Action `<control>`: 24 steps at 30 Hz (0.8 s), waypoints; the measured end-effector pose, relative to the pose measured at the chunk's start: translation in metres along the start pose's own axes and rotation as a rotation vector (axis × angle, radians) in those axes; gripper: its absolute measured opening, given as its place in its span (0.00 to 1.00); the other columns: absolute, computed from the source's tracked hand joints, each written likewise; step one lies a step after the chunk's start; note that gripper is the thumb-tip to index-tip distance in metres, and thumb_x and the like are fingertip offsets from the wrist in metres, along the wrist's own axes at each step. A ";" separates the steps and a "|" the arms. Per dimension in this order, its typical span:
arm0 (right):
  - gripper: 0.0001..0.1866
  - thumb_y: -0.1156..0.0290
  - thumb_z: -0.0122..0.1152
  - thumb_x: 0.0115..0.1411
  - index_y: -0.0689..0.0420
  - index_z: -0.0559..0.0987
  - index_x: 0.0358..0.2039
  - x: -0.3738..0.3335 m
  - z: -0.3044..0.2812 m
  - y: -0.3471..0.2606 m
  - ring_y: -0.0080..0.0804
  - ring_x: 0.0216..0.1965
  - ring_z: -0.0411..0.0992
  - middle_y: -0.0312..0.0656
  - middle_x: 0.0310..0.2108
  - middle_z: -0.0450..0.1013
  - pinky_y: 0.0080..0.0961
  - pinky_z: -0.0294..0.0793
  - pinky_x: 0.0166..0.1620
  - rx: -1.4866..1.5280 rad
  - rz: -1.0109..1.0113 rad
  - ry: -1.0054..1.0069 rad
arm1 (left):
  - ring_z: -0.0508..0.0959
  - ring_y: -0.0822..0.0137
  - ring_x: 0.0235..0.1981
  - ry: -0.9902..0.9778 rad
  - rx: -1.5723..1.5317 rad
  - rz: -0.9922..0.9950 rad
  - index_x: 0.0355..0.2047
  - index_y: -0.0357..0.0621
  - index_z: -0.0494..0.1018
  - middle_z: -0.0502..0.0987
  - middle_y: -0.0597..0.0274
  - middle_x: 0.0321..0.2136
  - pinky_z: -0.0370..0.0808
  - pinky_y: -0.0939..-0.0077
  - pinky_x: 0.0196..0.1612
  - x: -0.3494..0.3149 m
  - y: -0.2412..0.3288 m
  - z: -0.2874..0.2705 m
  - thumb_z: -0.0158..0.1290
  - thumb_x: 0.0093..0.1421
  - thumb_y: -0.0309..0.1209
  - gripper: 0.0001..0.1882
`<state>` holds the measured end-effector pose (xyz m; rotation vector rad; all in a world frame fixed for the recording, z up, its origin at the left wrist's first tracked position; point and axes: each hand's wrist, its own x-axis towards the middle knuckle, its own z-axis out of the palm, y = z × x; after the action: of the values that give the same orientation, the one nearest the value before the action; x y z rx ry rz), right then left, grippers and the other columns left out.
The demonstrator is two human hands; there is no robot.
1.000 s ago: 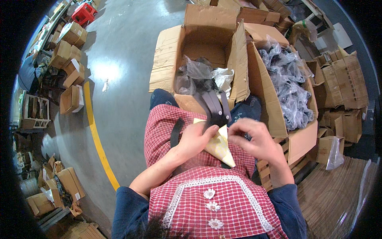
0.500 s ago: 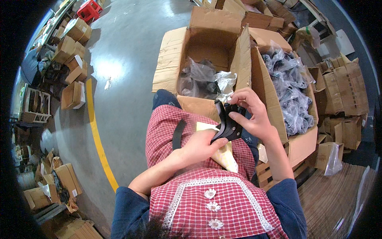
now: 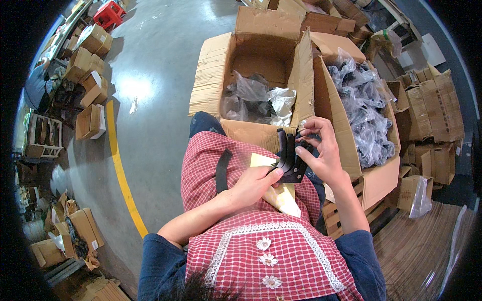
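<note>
Black curved pieces (image 3: 288, 159) held just above lap (image 3: 202, 165), long axis running away from it; left hand (image 3: 255, 182) clamped on near end; right hand (image 3: 325, 150) at far end, right side, whether pinching cannot tell

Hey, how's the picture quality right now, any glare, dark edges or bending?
Head view: strong glare on the grey floor; head view: black corners, and the yellow floor line looks bowed; head view: highlights on the clear plastic bags; head view: the black curved pieces at the left hand and right hand lose detail.
</note>
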<state>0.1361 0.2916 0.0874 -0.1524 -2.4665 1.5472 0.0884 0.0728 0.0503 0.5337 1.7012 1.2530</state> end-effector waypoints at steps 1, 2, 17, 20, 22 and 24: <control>0.26 0.83 0.65 0.49 0.58 0.68 0.49 -0.001 -0.001 -0.001 0.33 0.50 0.69 0.44 0.51 0.62 0.31 0.77 0.53 -0.004 -0.008 -0.002 | 0.81 0.63 0.36 -0.003 0.030 0.015 0.43 0.34 0.78 0.82 0.51 0.34 0.75 0.67 0.41 0.001 -0.001 0.001 0.46 0.70 0.44 0.23; 0.26 0.82 0.65 0.49 0.58 0.69 0.48 -0.002 -0.001 -0.003 0.34 0.50 0.69 0.44 0.50 0.63 0.32 0.76 0.54 -0.007 -0.016 -0.003 | 0.81 0.63 0.37 -0.006 0.059 0.030 0.43 0.34 0.78 0.82 0.50 0.35 0.75 0.67 0.42 0.002 -0.003 0.003 0.46 0.70 0.44 0.23; 0.04 0.72 0.63 0.52 0.56 0.76 0.28 -0.011 -0.015 -0.026 0.40 0.30 0.70 0.41 0.23 0.69 0.35 0.66 0.38 -0.472 -0.304 -0.463 | 0.80 0.44 0.30 0.060 0.156 0.157 0.28 0.36 0.79 0.80 0.43 0.26 0.74 0.56 0.34 0.002 -0.001 0.010 0.48 0.68 0.46 0.24; 0.04 0.72 0.62 0.51 0.56 0.76 0.27 -0.013 -0.011 -0.022 0.39 0.29 0.70 0.41 0.22 0.69 0.35 0.66 0.38 -0.511 -0.319 -0.441 | 0.80 0.45 0.29 0.057 0.182 0.167 0.27 0.36 0.78 0.79 0.43 0.26 0.74 0.56 0.33 0.002 -0.004 0.010 0.48 0.68 0.46 0.24; 0.04 0.72 0.62 0.51 0.56 0.76 0.27 -0.014 -0.009 -0.021 0.40 0.29 0.70 0.41 0.21 0.69 0.35 0.66 0.38 -0.535 -0.331 -0.411 | 0.80 0.44 0.29 0.054 0.211 0.176 0.27 0.36 0.78 0.79 0.43 0.25 0.74 0.55 0.33 0.003 -0.004 0.010 0.49 0.68 0.46 0.24; 0.05 0.72 0.63 0.52 0.56 0.75 0.26 -0.014 -0.006 -0.023 0.40 0.29 0.71 0.41 0.21 0.70 0.35 0.67 0.38 -0.564 -0.345 -0.385 | 0.80 0.44 0.29 0.055 0.249 0.175 0.27 0.35 0.78 0.79 0.42 0.25 0.74 0.55 0.33 0.001 0.001 0.009 0.49 0.67 0.45 0.24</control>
<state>0.1515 0.2839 0.1092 0.4998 -2.9601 0.7711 0.0952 0.0786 0.0498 0.8177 1.9027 1.1929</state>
